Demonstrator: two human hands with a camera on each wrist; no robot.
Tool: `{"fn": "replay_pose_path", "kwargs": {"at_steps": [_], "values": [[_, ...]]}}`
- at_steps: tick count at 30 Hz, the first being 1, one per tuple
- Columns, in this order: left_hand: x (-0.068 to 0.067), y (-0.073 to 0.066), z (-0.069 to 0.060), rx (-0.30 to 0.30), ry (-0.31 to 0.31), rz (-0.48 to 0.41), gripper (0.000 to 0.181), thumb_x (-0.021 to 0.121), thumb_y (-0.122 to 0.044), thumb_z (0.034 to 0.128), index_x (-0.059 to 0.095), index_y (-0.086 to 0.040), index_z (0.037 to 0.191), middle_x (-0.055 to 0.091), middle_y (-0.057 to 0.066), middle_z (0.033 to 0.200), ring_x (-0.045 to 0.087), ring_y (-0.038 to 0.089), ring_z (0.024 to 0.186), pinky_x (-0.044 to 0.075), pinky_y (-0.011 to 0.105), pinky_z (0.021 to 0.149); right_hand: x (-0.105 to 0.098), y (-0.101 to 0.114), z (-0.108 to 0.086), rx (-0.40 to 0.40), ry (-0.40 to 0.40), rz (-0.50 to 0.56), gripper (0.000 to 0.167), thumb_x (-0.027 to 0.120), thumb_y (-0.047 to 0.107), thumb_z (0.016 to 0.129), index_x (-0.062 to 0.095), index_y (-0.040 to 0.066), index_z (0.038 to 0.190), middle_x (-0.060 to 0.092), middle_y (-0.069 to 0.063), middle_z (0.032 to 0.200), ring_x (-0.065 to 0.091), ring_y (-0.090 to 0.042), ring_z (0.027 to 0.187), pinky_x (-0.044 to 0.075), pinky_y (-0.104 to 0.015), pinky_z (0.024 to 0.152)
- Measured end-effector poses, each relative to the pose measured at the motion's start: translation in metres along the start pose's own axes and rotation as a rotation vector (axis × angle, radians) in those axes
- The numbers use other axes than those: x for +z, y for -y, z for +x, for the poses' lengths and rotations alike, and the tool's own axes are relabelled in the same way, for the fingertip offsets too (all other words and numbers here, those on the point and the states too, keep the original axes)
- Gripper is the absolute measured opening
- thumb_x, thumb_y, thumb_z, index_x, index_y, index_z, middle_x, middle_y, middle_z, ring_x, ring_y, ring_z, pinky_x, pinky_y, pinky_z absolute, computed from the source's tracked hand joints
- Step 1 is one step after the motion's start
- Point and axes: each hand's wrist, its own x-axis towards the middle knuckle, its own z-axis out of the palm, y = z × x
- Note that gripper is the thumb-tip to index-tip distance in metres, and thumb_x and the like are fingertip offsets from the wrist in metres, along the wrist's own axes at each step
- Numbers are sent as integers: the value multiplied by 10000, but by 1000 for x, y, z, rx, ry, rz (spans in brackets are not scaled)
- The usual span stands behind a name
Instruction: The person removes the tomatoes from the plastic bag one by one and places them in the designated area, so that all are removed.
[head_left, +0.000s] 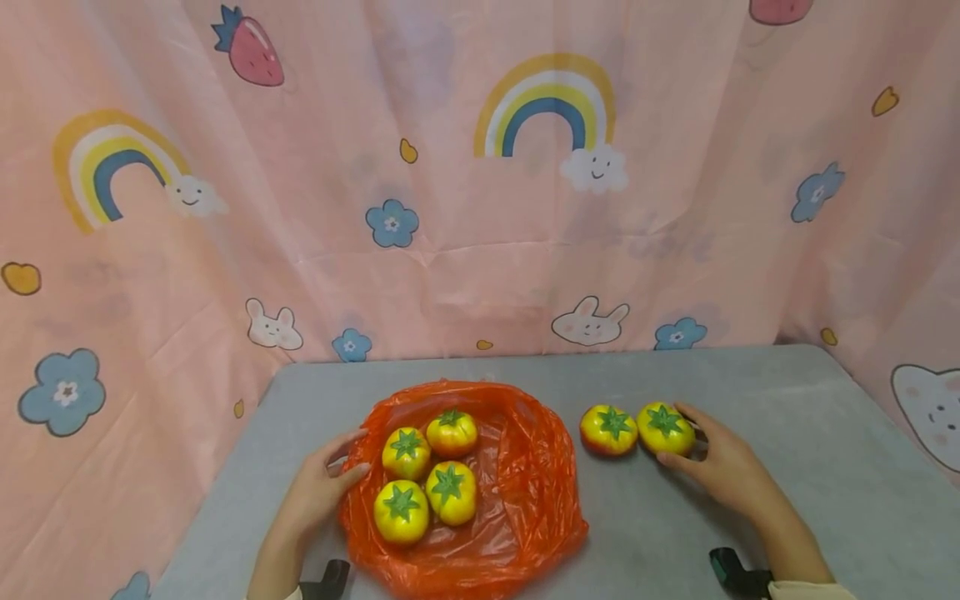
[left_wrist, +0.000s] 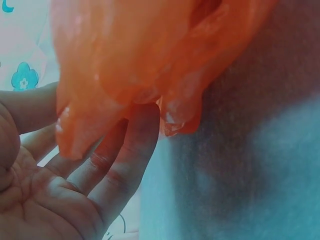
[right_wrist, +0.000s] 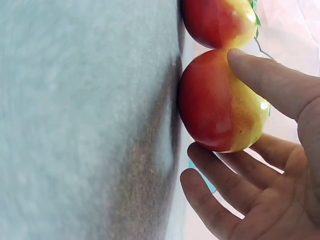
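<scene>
Grasping a red-and-yellow fruit (head_left: 665, 432), the right hand (head_left: 723, 467) sets thumb and fingers on opposite sides of it; the fruit rests on the grey table (head_left: 637, 533). Left-hand fingers and thumb touch the left side of an orange bag (head_left: 517, 508), but their tips run behind its thin film, so whether the left hand (head_left: 318, 483) pinches it cannot be told. Inside the spread bag, toward its left, sit a front pair (head_left: 401, 513) and a rear pair (head_left: 407, 452) of similar fruits. Right of the bag, a second loose fruit (head_left: 609, 432) lies beside the grasped one. Beyond the table hangs a pink curtain (head_left: 450, 292) printed with rainbows
</scene>
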Motion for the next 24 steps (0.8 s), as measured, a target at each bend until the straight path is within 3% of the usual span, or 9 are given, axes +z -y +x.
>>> {"fn": "replay_pose_path", "kwargs": {"at_steps": [12, 17, 24], "values": [[-5, -2, 2, 30, -8, 13, 541, 670, -184, 949, 496, -196, 1462, 435, 207, 1531, 527, 462, 1313, 563, 476, 960, 1, 2, 6, 4, 9, 5, 1002, 708, 567, 852, 279, -44, 1520, 341, -379, 1497, 508, -557, 1229, 430, -695, 989], [-3, 1, 2, -5, -16, 6, 538, 669, -155, 946, 505, -225, 1454, 443, 182, 1534, 539, 443, 1309, 571, 464, 953, -4, 3, 1, 3, -8, -10, 1014, 712, 557, 853, 251, -40, 1531, 333, -396, 1484, 467, -584, 1242, 409, -722, 987], [2, 3, 2, -2, -10, -7, 526, 665, -140, 947, 516, -219, 1445, 444, 195, 1526, 553, 445, 1291, 583, 460, 933, -21, 32, -5, -28, -57, -16, 989, 711, 553, 857, 253, 15, 1550, 303, -370, 1522, 313, -585, 1346, 287, -771, 1041]]}}
